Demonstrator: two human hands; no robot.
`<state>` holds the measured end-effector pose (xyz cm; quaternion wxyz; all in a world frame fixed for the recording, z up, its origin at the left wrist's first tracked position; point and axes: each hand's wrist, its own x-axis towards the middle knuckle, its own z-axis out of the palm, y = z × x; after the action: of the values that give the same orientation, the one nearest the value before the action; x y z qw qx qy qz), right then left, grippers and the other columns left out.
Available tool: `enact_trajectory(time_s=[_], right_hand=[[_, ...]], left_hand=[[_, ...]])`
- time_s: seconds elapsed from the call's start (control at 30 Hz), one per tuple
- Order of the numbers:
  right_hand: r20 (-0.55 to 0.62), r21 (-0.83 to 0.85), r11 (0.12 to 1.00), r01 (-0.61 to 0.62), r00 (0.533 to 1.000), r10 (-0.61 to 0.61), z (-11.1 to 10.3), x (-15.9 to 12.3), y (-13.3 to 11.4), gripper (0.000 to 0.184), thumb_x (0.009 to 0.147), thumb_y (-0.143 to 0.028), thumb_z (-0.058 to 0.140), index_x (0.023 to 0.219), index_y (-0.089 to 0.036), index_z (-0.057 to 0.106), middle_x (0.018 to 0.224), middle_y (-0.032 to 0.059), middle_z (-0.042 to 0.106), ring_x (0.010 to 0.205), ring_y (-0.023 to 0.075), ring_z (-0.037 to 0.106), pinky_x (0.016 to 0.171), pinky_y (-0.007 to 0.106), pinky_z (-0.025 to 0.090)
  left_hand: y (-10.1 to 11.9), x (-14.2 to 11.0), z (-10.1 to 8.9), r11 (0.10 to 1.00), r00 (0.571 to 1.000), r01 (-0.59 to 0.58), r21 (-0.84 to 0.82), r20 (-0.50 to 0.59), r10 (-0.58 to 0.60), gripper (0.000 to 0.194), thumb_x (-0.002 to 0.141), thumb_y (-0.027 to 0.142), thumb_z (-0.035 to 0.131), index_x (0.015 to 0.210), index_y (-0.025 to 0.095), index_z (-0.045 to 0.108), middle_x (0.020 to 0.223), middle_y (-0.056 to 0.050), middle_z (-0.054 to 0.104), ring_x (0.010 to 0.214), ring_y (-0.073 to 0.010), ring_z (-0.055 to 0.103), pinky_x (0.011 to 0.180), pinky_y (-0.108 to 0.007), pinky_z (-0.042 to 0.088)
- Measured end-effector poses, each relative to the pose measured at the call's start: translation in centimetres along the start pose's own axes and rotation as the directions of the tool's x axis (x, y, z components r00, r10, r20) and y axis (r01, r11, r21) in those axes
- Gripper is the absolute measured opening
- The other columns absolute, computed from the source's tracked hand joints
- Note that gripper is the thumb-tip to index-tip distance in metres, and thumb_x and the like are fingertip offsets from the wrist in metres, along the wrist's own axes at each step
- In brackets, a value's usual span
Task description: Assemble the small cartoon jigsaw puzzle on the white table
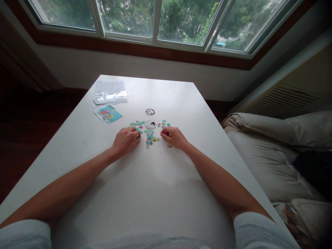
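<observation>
A partly joined strip of jigsaw puzzle, mostly teal and green, lies on the white table between my two hands. Left of it, my left hand rests with fingers curled together beside loose jigsaw pieces; whatever is at its fingertips is too small to name. On the other side my right hand is closed in a pinch, and what its fingertips hold, if anything, is hidden. More loose pieces lie just beyond it, and a yellowish piece sits under its near edge. A small yellow joined bit touches or nearly touches the strip's right side.
Beyond the strip are a round silvery tin or lid and a black-and-white disc. At the table's far left lie a picture card and clear plastic packaging. A padded sofa stands along the right, below a window.
</observation>
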<state>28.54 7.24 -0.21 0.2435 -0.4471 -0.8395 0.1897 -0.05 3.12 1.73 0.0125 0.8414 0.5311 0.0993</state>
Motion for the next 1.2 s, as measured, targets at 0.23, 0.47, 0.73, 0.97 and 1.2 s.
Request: enact_trajectory(time_s=[0.23,0.47,0.73,0.97,1.2], right_hand=[[0.003,0.038,0.999,0.022,1.000,-0.023,0.2,-0.1,-0.7,0.013,0.091,-0.019,0.063,0.081,-0.018,0.070,0.074,-0.0004,0.065,0.068,0.0119,0.053,0.070,0.025,0.037],[-0.020,0.121,0.989,0.079,0.997,-0.077,0.8,-0.3,-2.5,0.013,0.093,-0.020,0.062,0.082,-0.019,0.070,0.078,0.0005,0.068,0.071,0.0128,0.057,0.073,0.026,0.040],[-0.069,0.302,0.950,0.075,0.996,-0.056,1.3,-0.6,-4.6,0.013,0.094,-0.030,0.065,0.087,-0.020,0.070,0.081,0.0017,0.069,0.075,0.0141,0.061,0.075,0.027,0.046],[-0.037,0.377,0.926,0.027,0.999,-0.014,1.4,-0.8,-5.3,0.014,0.092,-0.033,0.067,0.087,-0.021,0.072,0.081,0.0010,0.070,0.075,0.0136,0.061,0.073,0.026,0.046],[0.012,0.385,0.922,-0.048,0.999,0.047,1.3,-0.6,-3.9,0.016,0.090,-0.033,0.067,0.086,-0.020,0.073,0.081,0.0006,0.072,0.073,0.0128,0.059,0.070,0.025,0.043]], left_hand=[[-0.1,0.4,0.2,0.990,1.000,0.011,-0.139,-0.028,-0.015,0.018,0.088,0.026,0.062,0.103,0.024,0.070,0.103,-0.006,0.073,0.100,-0.0257,0.065,0.088,-0.038,0.046],[0.7,0.2,0.3,0.899,0.991,0.106,-0.425,-0.025,-0.129,0.021,0.091,0.028,0.061,0.110,0.027,0.067,0.091,0.002,0.078,0.077,-0.0174,0.070,0.075,-0.030,0.049],[2.3,-0.1,0.5,0.770,0.994,0.065,-0.635,-0.029,-0.108,0.018,0.090,0.038,0.066,0.101,0.024,0.062,0.088,0.000,0.078,0.074,-0.0164,0.071,0.070,-0.026,0.051],[3.3,-0.4,0.2,0.758,1.000,0.020,-0.652,0.008,-0.019,0.015,0.097,0.036,0.056,0.106,0.025,0.061,0.086,0.002,0.078,0.071,-0.0142,0.071,0.076,-0.026,0.051],[1.9,0.0,-0.2,0.794,1.000,-0.006,-0.608,-0.026,-0.012,0.017,0.097,0.027,0.048,0.104,0.023,0.063,0.092,0.001,0.078,0.075,-0.0145,0.070,0.074,-0.025,0.050]])
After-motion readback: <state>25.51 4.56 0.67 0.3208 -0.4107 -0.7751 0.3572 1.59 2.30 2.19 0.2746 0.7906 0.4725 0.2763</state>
